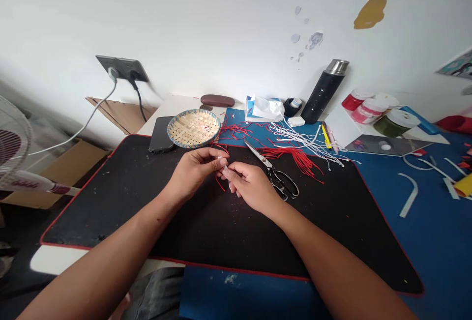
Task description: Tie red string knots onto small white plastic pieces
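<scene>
My left hand [194,169] and my right hand [250,185] meet over the black mat [221,221], fingertips pinched together on a thin red and white cord [223,168]. A short red end hangs below the fingers. Black-handled scissors [275,172] lie just right of my right hand. Bundles of red cords [298,158] and white cords [302,139] are spread behind the scissors. A small woven basket [193,128] sits behind my left hand.
A dark phone [161,134] lies left of the basket. A tissue pack [263,108], a black flask [324,91] and paint jars [383,111] stand at the back. Paper strips [409,197] lie on the blue mat [435,231]. A fan [14,148] is at the left.
</scene>
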A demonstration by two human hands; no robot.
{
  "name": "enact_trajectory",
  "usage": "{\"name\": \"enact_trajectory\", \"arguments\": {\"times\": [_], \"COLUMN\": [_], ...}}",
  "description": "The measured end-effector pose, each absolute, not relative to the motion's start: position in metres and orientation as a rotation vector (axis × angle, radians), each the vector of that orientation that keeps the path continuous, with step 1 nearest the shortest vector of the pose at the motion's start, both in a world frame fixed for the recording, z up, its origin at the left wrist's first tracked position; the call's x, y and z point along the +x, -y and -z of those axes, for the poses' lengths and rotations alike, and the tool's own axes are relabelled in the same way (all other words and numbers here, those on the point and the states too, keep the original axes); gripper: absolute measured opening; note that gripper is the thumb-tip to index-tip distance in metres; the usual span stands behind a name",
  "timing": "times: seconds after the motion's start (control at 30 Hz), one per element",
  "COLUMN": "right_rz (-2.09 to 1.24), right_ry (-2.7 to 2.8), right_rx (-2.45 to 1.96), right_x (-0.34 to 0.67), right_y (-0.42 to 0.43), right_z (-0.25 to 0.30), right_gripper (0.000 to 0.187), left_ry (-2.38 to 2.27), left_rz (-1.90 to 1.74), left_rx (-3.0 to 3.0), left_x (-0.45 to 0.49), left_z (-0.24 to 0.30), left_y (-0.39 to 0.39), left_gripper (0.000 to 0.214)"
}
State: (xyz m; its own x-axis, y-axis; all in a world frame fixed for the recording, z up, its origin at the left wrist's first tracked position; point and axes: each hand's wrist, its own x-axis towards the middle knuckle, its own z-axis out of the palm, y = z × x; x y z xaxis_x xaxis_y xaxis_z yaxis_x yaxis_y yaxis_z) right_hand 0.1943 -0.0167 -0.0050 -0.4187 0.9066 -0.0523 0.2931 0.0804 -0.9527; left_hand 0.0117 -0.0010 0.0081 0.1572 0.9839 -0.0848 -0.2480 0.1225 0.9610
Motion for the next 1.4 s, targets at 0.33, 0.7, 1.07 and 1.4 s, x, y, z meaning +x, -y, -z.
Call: {"name": "enact_trajectory", "arguments": {"times": [0.33, 0.7, 1.07, 1.4], "right_rz": [-1.878, -2.071, -2.105, -2.143], "right_ry": [1.392, 1.189, 1.166, 1.116], "right_rx": [-1.02, -0.896, -0.887, -0.842], "right_x": [0.197, 0.197, 0.196, 0.195], "right_y": [0.014, 0.016, 0.017, 0.018], "right_z": [-0.004, -0.004, -0.002, -0.002], "right_gripper": [0.039, 0.041, 0.04, 0.04], "left_ry": [-0.761, -0.672, -0.699, -0.661], "left_rz": [-0.993, -0.975, -0.995, -0.999], "left_rx": [0.818, 0.723, 0.75, 0.717], "left_x": [0.001, 0.001, 0.003, 0.004], "left_z": [-0.005, 0.0, 0.0, -0.001], "left_y": [-0.004, -0.003, -0.003, -0.001], "left_gripper": [0.039, 0.031, 0.027, 0.032]}}
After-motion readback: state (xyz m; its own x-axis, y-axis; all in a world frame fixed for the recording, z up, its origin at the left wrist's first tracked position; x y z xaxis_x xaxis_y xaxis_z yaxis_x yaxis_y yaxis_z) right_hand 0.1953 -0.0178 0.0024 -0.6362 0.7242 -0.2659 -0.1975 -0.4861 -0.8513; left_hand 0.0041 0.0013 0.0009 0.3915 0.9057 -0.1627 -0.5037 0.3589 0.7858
